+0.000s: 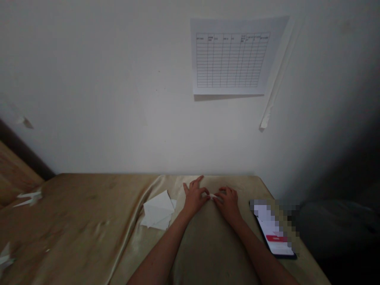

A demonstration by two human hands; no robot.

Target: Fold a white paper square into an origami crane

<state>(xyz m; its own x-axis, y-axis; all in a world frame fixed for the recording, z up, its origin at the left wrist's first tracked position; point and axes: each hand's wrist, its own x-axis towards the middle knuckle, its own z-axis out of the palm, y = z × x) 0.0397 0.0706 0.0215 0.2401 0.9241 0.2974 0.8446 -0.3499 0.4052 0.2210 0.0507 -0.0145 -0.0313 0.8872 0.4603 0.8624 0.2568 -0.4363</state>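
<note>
Between my two hands, near the table's back edge, is a small folded white paper piece (212,196). My left hand (196,196) pinches its left end between thumb and index finger, with the other fingers spread. The thumb and index finger of my right hand (228,200) close on its right end, the remaining fingers curled above. Left of my left hand lies a loose stack of white paper sheets (158,209).
A gold satin cloth (89,221) covers the table. At the right lies a phone (274,233), partly pixelated. Folded white papers (31,197) rest at the far left. A printed table sheet (231,59) hangs on the wall behind.
</note>
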